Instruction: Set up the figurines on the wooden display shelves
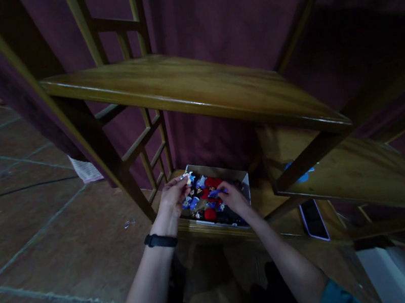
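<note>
A shallow white box [245, 185] stands on the lowest wooden shelf, filled with several small figures in red, blue, black and white. My left hand [174, 197], with a dark band on its wrist, is over the box's left side. Its fingers pinch a small white and blue figure [190, 178]. Over the box's right half is my right hand [233, 199], closed on a small blue-purple piece [215, 193] whose kind I cannot make out. Some of the box's contents lie hidden behind my fingers.
A wooden shelf board [192, 84] juts out above the box. To the right, a phone [314, 221] lies on the low shelf, and a blue item [300, 172] sits on a higher board. Purple curtain [205, 23] hangs behind. Tiled floor [47, 237] spreads left.
</note>
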{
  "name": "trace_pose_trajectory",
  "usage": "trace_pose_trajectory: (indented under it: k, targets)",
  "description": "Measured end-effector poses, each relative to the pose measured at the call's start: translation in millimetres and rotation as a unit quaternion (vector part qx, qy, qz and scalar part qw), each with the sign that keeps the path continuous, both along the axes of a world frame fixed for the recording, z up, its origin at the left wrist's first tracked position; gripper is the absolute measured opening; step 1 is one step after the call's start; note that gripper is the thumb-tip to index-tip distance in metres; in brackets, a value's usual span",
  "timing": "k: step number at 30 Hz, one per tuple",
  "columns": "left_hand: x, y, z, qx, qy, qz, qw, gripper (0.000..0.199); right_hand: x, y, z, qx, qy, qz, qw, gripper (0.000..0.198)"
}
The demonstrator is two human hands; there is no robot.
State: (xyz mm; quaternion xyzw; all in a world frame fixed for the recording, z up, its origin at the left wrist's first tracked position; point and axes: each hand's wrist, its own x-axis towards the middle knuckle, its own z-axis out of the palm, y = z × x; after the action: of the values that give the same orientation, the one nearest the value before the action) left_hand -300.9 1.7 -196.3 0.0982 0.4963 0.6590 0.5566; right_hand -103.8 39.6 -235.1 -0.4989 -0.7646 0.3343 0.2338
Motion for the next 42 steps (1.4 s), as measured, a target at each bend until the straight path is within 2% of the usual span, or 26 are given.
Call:
trace_pose_trajectory:
  k: [4, 8, 18, 23, 25, 27, 30, 32, 33, 35, 37, 39, 42]
  targets:
    - [8.9, 4.7, 0.9, -0.011, -0.004, -0.012, 1.0, 0.013, 13.7, 9.3, -8.9, -0.087, 0.149, -0.073, 0.982, 0.013]
    - [15.6, 7.9, 0.5, -0.016, -0.02, -0.028, 0.999, 0.015, 18.6, 10.3, -4.7, -0.142, 0.213, -0.087, 0.963, 0.019]
    - [6.4, 4.8, 1.6, -0.019, -0.023, -0.006, 1.0, 0.011, 13.8, 20.1, 5.6, -0.131, 0.271, -0.111, 0.947, 0.02]
    - [-3.3, 0.7, 1.4, -0.014, -0.015, -0.004, 1.0, 0.013, 6.3, 17.8, 16.1, -0.163, 0.385, -0.079, 0.905, 0.028]
    - [-6.7, -0.6, 1.1, -0.014, -0.013, -0.005, 1.0, 0.014, 7.4, 18.8, 18.3, -0.157, 0.394, -0.08, 0.902, 0.027]
    - [-9.3, -1.3, 0.9, -0.014, -0.017, -0.005, 1.0, 0.014, 11.3, 22.6, 16.9, -0.14, 0.335, -0.095, 0.927, 0.022]
    - [-12.2, -1.5, 0.9, -0.014, -0.025, -0.004, 1.0, 0.013, 20.2, 28.8, 11.0, -0.098, 0.164, -0.118, 0.974, 0.02]
    - [-13.9, -1.8, 1.2, -0.012, -0.024, -0.003, 1.0, 0.014, 26.0, 28.7, 7.0, -0.067, 0.04, -0.102, 0.992, 0.027]
    - [-14.8, -2.2, 1.5, -0.012, -0.024, -0.001, 1.0, 0.014, 28.3, 26.5, 5.3, -0.062, -0.014, -0.072, 0.995, 0.029]
    - [-16.7, -3.3, 2.3, -0.013, -0.026, 0.003, 1.0, 0.014, 32.0, 18.4, 2.2, -0.089, -0.109, 0.023, 0.99, 0.031]
    - [-18.8, -4.7, 3.0, -0.016, -0.028, 0.005, 0.999, 0.012, 34.6, 7.9, -0.9, -0.132, -0.186, 0.112, 0.967, 0.03]
    - [-20.9, -6.2, 3.4, -0.016, -0.029, 0.003, 0.999, 0.011, 37.0, -1.3, -4.5, -0.144, -0.238, 0.152, 0.948, 0.031]
    - [-22.8, -7.1, 2.5, -0.011, -0.024, 0.0, 1.0, 0.01, 41.1, -8.4, -11.0, -0.114, -0.265, 0.189, 0.939, 0.039]
